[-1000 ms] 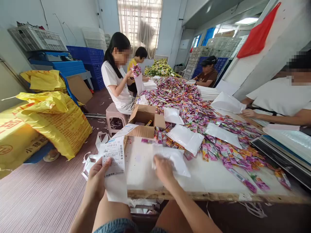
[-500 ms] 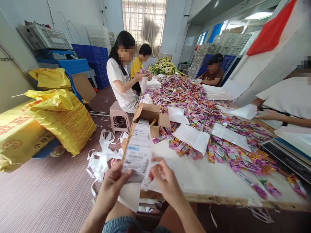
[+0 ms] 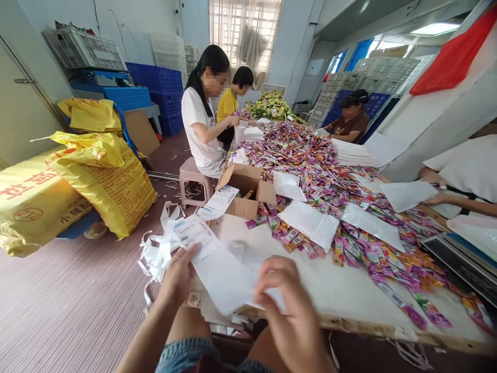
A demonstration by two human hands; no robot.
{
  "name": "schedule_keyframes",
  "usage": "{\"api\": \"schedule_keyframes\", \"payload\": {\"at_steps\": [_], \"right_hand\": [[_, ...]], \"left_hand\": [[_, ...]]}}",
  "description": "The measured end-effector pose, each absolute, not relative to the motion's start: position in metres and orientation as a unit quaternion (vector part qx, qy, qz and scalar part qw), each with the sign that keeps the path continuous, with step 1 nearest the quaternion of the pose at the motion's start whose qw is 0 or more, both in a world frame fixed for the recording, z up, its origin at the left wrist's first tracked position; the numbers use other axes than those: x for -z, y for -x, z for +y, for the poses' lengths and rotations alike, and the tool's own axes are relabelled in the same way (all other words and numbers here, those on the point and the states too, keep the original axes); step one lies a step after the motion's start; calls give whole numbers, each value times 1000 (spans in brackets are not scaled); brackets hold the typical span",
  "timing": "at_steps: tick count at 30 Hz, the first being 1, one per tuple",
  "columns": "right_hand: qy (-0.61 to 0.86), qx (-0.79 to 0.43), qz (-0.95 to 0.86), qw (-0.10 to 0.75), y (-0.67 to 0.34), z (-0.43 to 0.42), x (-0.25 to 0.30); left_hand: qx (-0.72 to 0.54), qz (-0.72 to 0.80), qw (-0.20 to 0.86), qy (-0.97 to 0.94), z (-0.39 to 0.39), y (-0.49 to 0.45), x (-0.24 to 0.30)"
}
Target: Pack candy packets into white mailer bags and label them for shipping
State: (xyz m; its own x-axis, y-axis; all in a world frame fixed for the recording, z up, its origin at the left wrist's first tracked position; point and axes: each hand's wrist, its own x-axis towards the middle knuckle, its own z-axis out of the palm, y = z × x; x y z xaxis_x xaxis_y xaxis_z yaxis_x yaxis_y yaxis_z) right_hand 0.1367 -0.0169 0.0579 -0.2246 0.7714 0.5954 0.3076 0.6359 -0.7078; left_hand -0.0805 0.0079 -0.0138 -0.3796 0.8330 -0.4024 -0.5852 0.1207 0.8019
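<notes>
In the head view, a printed label strip [image 3: 223, 277] is held by the left hand [image 3: 179, 277] above the near left corner of the table [image 3: 330, 290]. Its left edge is pinched, with the thumb laid over the paper and the other fingers mostly hidden beneath. The strip is tilted, printed at its upper left end and plain white toward its lower right end.

The right hand [image 3: 287, 305] is blurred and raised over the table's near edge, with its fingers curled and set narrowly, close to the strip's plain end. Whether the paper is gripped or only neared by these fingertips cannot be told. Something pale and see-through is partly covered by the strip; its outline is unclear.

Beyond the strip, another printed sheet [image 3: 219, 202] is seen against an open cardboard box [image 3: 241, 209]; whether the two papers are joined cannot be made out. To the right of the box, three white packets [image 3: 310, 224] are spread on and beside a large heap of colourful sachets [image 3: 291, 150]. At the right side of the table, a white bag [image 3: 409, 196] is held by a co-worker in a white top [image 3: 466, 166]. On the far left side, sachets are handled by a seated person in a white T-shirt [image 3: 200, 124]. White scraps [image 3: 161, 254] are strewn on the floor by the table's left edge.
</notes>
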Motion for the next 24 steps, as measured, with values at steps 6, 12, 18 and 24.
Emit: {"api": "schedule_keyframes", "payload": {"at_steps": [6,12,18,24], "right_hand": [[504,-286,-679,450,-147,56,-18],[450,-180,-830,276,-124,50,58],[421,-208,-850,238,-144,48,57],[770,-88,-443,450,-268,127,45]], "left_hand": [[-664,503,545,-95,9,113,20],[-587,498,625,-134,-9,100,11],[-568,466,654,-179,-5,84,1],[-522,525,636,-218,-12,76,5]]}}
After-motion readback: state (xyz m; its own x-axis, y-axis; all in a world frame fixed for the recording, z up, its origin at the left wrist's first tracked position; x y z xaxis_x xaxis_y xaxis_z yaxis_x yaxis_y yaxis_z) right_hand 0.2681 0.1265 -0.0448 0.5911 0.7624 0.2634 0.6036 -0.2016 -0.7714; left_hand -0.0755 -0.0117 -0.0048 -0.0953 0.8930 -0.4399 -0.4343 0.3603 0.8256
